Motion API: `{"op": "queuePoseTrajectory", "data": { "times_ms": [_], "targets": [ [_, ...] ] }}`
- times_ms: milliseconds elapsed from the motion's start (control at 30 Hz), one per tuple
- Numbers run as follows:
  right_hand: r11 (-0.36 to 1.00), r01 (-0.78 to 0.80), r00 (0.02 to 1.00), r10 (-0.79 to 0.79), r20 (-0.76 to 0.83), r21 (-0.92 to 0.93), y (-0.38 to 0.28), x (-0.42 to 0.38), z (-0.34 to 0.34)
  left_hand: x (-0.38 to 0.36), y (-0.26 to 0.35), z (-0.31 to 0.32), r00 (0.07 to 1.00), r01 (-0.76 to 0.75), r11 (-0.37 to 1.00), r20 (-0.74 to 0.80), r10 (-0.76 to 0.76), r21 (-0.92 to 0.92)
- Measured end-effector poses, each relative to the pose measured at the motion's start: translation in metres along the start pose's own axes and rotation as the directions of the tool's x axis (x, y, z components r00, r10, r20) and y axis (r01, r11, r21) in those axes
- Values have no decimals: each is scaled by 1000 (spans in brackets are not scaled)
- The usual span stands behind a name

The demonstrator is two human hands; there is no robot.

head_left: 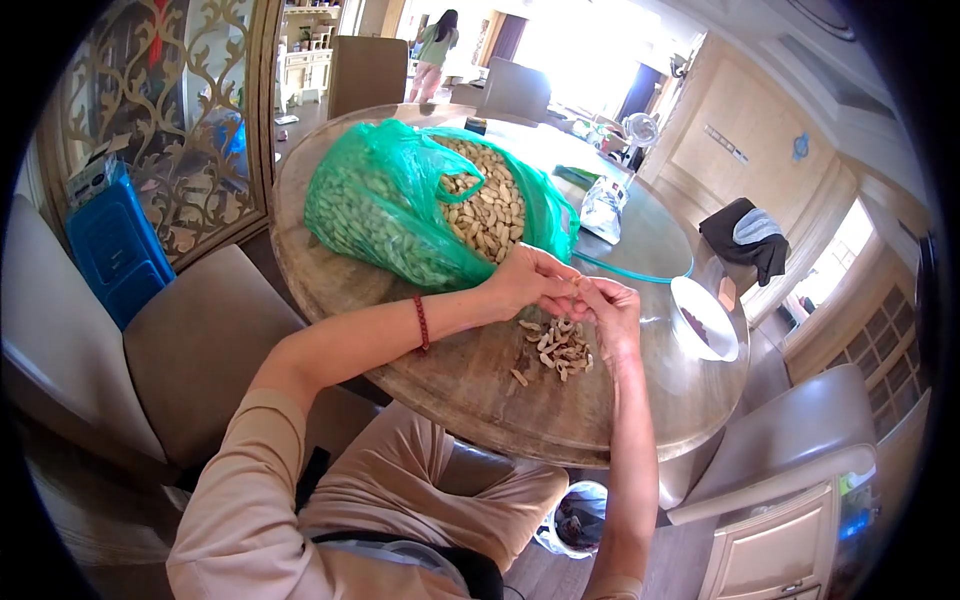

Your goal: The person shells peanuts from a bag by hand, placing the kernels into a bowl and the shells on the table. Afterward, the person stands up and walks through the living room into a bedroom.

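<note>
Over this round wooden surface (pixel 470 385), the left hand (pixel 528 281) and right hand (pixel 615 312) meet, fingertips pinched on a mostly hidden peanut (pixel 577 282); shells (pixel 562 350) lie toward the near edge, a green bag (pixel 365 205) of peanuts (pixel 492 210) toward the left edge, a white bowl (pixel 713 318) by the right.

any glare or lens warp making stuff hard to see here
Head view: far window blown out white, glare on far side of table; head view: fisheye slants the right chair, edges go black; head view: the piece between left hand and right hand is too small to identify.
</note>
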State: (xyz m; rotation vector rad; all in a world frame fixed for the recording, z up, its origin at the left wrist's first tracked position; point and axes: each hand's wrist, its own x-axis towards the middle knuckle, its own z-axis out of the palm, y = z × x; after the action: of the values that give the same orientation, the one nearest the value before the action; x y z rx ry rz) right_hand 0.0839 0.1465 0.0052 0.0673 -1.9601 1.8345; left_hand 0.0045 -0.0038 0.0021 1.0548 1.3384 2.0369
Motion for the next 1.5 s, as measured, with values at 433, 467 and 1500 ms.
{"op": "queuePoseTrajectory", "data": {
  "times_ms": [433,467,1500],
  "targets": [
    [977,-172,985,171,15,123,8,2,6,-1,-8,3,728,-515,202,301,616,833],
    [978,-170,985,170,10,123,6,2,6,-3,-5,4,721,-507,77,373,584,859],
    [826,-339,938,262,225,451,-14,3,-9,8,6,-9,976,-167,945,-89,199,283]
  ]
}}
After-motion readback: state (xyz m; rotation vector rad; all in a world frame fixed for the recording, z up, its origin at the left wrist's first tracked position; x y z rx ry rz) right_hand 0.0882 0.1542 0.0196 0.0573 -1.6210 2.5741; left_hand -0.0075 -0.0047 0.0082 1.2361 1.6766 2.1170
